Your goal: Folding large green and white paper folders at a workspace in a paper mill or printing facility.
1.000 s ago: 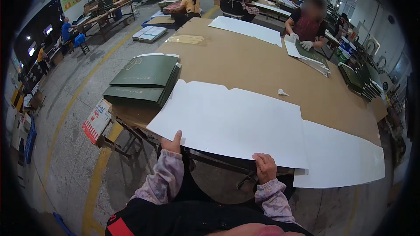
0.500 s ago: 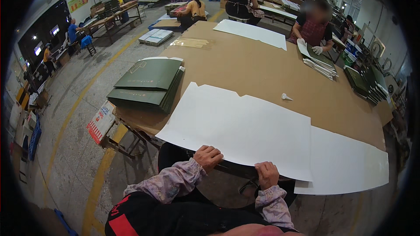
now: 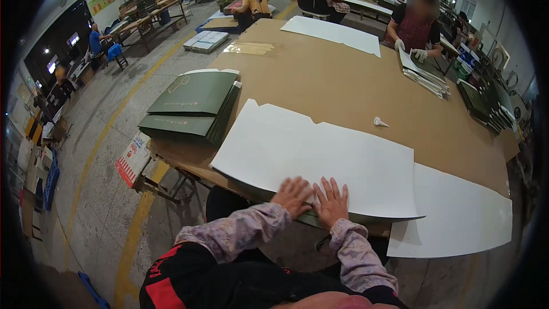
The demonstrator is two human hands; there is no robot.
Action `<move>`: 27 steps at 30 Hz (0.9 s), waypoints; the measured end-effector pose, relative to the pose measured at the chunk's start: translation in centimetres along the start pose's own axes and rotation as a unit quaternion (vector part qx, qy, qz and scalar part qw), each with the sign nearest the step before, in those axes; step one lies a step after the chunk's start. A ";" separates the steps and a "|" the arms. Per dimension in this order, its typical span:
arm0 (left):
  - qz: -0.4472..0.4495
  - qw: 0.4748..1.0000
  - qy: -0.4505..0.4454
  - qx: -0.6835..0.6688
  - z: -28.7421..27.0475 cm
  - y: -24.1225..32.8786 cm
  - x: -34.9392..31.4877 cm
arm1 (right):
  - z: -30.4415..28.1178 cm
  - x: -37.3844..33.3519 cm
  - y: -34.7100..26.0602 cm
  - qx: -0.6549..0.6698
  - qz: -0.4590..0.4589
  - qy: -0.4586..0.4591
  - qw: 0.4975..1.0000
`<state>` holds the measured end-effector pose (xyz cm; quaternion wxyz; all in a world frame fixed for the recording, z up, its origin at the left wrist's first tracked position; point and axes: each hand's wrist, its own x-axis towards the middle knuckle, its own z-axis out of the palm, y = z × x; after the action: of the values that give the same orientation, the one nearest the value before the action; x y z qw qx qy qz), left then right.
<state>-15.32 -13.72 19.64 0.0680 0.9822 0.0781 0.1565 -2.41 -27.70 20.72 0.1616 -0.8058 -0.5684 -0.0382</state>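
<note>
A large white card sheet (image 3: 320, 154) with a notched far edge lies in front of me on the brown table. Along its near side a strip of dark green shows beneath the white face. My left hand (image 3: 294, 195), slightly blurred, rests on the near edge with fingers stretched out. Beside it my right hand (image 3: 331, 202) lies flat with spread fingers on the same edge, the two thumbs almost meeting. Neither hand grips anything. A second white sheet (image 3: 457, 217) lies at the right, partly under the first one.
A stack of green folded card covers (image 3: 191, 103) stands at the table's left edge. A small white nozzle-like cone (image 3: 380, 122) lies on the brown table top (image 3: 320, 86). Across the table a gloved co-worker (image 3: 417, 28) handles green-and-white folders (image 3: 426, 75). Another white sheet (image 3: 334, 33) lies at the far edge.
Both hands let go of the sheet's near edge and came together at its middle, now flat on top. The sheet's near right edge has bent and shows green below.
</note>
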 end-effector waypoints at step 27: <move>-0.460 0.685 0.088 -0.558 -2.9 2.2 -0.3 | -0.9 -4.8 8.1 -0.136 0.104 -0.004 0.985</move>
<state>-16.22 -15.56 22.64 0.6599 0.5854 0.4236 0.2061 3.54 -34.73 18.64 0.0515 -0.8750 -0.4721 -0.0944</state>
